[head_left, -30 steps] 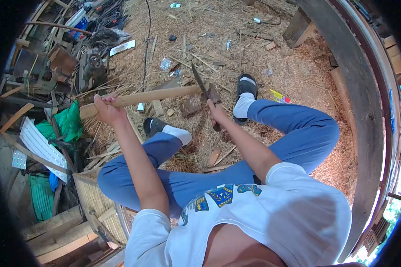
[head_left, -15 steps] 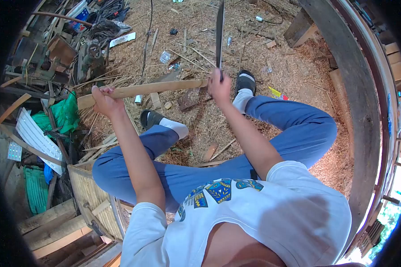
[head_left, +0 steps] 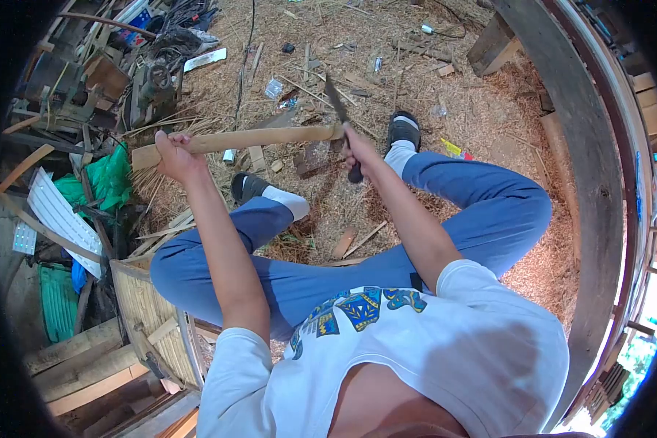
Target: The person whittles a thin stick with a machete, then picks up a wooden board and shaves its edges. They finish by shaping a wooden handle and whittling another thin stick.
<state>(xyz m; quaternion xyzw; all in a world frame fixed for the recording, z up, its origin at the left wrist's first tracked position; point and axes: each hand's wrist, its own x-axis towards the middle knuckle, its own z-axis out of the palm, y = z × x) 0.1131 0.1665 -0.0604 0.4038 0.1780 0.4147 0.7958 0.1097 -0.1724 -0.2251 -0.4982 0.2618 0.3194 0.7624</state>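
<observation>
My left hand (head_left: 179,156) is closed around the left end of a long, slightly curved wooden strip (head_left: 266,139), which runs level across the space in front of my knees. My right hand (head_left: 362,155) grips the dark handle of a machete (head_left: 336,99) at the strip's far right end. Its blade slants up and to the left, overlapping the tip of the strip in this view. Below the hands, a dark reddish wood block (head_left: 315,159) lies on the ground between my sandalled feet.
Wood shavings and scraps cover the ground (head_left: 387,226). On the left lie a green plastic bag (head_left: 109,179), a white slatted panel (head_left: 64,219) and a woven basket (head_left: 140,306) with a hammer-like tool on it. A thick curved beam (head_left: 598,190) bounds the right side.
The machete has swung from pointing straight away to leaning left, its handle end now showing below my right hand. The wooden strip and my left hand have barely moved.
</observation>
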